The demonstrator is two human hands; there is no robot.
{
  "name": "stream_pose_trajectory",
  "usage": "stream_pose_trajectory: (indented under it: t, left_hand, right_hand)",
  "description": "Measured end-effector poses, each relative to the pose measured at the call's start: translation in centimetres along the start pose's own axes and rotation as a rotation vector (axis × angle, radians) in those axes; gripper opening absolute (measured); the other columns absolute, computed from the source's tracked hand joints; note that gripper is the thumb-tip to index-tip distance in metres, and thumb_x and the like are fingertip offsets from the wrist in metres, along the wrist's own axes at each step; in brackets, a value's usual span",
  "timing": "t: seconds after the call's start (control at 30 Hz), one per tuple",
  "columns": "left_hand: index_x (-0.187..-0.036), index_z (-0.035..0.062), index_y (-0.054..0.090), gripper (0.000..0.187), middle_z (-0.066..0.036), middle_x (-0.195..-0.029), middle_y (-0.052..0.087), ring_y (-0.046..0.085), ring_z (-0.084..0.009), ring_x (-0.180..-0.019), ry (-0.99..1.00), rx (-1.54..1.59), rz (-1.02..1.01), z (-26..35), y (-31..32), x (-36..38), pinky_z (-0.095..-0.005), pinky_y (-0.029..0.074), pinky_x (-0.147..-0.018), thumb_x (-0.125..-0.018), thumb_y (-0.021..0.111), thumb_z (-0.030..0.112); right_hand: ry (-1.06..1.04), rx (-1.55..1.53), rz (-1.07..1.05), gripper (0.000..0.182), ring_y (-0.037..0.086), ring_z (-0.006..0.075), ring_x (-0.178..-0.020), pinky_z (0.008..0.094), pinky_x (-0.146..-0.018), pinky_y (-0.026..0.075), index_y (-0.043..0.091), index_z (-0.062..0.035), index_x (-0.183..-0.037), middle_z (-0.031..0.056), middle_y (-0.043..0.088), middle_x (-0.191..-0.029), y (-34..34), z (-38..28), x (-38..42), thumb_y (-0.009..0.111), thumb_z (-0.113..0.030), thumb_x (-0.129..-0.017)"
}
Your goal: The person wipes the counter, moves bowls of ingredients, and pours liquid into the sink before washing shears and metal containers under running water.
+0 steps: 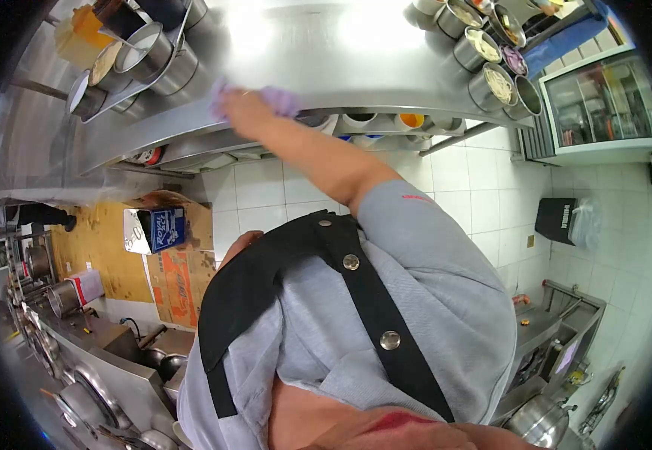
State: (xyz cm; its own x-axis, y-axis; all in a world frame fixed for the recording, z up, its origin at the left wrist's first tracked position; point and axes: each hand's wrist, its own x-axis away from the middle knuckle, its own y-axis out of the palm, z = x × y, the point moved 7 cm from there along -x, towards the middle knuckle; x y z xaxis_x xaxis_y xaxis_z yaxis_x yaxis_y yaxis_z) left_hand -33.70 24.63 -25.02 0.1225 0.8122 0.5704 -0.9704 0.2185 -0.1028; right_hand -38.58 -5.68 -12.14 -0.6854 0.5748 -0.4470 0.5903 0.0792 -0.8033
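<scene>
My right hand reaches across my front to the steel counter. Bunched in it is a purple cloth, which spreads out on both sides of the fingers near the counter's front edge. The fingers are partly hidden by the back of the hand, and slight blur softens the cloth. Only a small part of my left hand shows, low beside the black apron; its fingers cannot be made out.
Steel pots stand in a rack at the counter's left. Metal containers of cut food line its right end. A shelf below holds tubs. A cardboard box is on the floor at left, and a glass-front fridge is at right.
</scene>
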Motion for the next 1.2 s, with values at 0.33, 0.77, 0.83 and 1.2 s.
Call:
stream_pose_trajectory:
  t: [0.33, 0.77, 0.83, 1.2]
  left_hand:
    - [-0.122, 0.0008, 0.046, 0.049, -0.017, -0.107, 0.056, 0.058, -0.0257, -0.095, -0.041, -0.357, 0.051, 3.3, -0.3, 0.3, -0.0305, 0.047, -0.079, -0.079, 0.064, 0.016]
    - [-0.123, 0.0053, 0.037, 0.063, -0.009, -0.109, 0.051, 0.053, -0.019, -0.101, 0.514, 0.265, -0.008, 24.6, 10.2, -12.4, -0.0318, 0.046, -0.085, -0.065, 0.059, -0.002]
    - [-0.123, 0.0045, 0.037, 0.062, -0.009, -0.108, 0.052, 0.054, -0.0185, -0.099, 0.511, 0.235, 0.122, 28.3, 10.6, -12.6, -0.0309, 0.046, -0.084, -0.065, 0.055, -0.002]
    - [-0.118, 0.003, 0.039, 0.053, -0.009, -0.102, 0.051, 0.053, -0.0189, -0.093, 0.506, 0.24, 0.127, 39.9, 13.9, -16.3, -0.0291, 0.046, -0.079, -0.067, 0.051, 0.006]
  right_hand:
    - [-0.012, -0.003, -0.99, 0.013, 0.062, 0.0288, -0.067, 0.0435, -0.061, 0.049, 0.066, -0.0083, -0.076, 0.0123, 0.065, -0.075, 12.6, -1.9, 20.4, 0.058, -0.011, -0.067]
    - [0.089, -0.734, -0.148, 0.042, 0.036, 0.0344, -0.121, 0.0392, -0.099, 0.03, 0.055, -0.0136, -0.115, 0.0151, 0.049, -0.122, -16.5, 0.6, 16.4, 0.058, -0.016, -0.073]
    - [0.086, -0.7, -0.084, 0.054, 0.029, 0.0367, -0.125, 0.041, -0.102, 0.025, 0.046, -0.0135, -0.126, 0.0173, 0.044, -0.127, -20.4, 2.3, 17.2, 0.059, -0.019, -0.074]
    - [0.552, -1.237, -0.061, 0.066, 0.052, 0.0145, -0.09, 0.0287, -0.077, 0.046, 0.025, -0.0097, -0.139, 0.0146, 0.05, -0.117, -21.1, 14.5, 29.0, 0.059, -0.014, -0.083]
